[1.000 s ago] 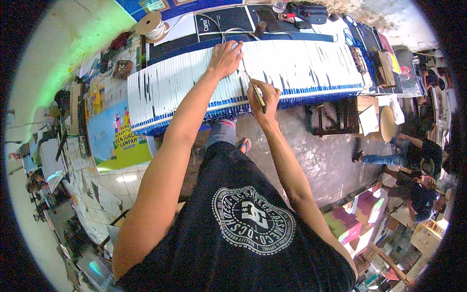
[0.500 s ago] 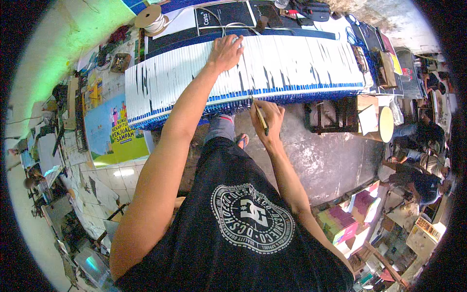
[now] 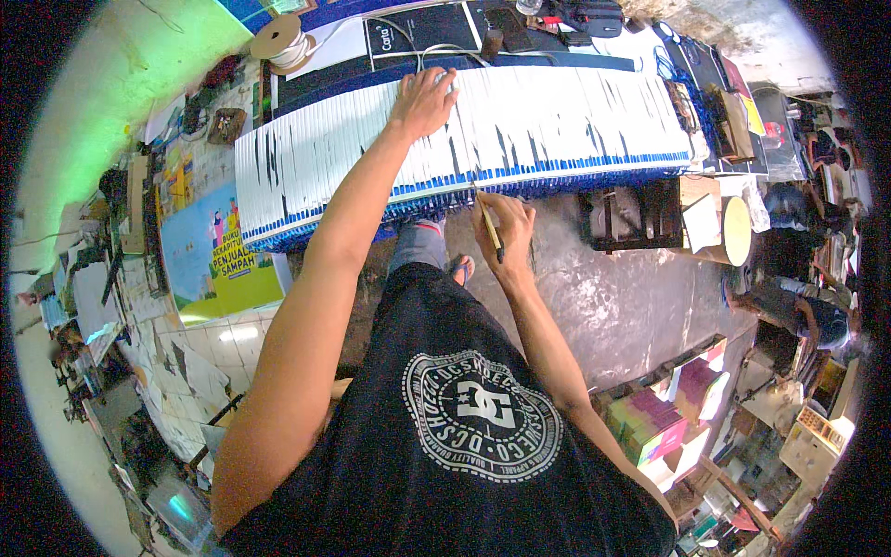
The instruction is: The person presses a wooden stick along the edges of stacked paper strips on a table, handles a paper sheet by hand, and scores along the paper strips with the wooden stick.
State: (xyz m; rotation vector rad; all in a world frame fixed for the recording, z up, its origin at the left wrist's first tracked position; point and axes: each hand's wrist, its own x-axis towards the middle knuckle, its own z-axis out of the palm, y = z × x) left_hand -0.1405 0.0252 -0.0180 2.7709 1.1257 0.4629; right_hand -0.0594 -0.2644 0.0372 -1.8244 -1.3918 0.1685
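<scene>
- Two bare hands work at a long row of white strips [image 3: 557, 111] with blue near ends, which lies crosswise in front of the person.
- The left hand [image 3: 425, 102] rests palm down on the row close to its far edge, fingers slightly apart, with nothing seen in its grasp.
- The right hand [image 3: 508, 226] is clamped on a thin tool [image 3: 490, 227] with a pale handle; its tip is at the blue near edge, though I cannot tell whether it touches.
- Beyond the row, a spool [image 3: 283, 44] of white cord is at the left, and a black bag [image 3: 594, 17] is at the right.
- A colourful poster [image 3: 218, 255] is left of the left forearm.
</scene>
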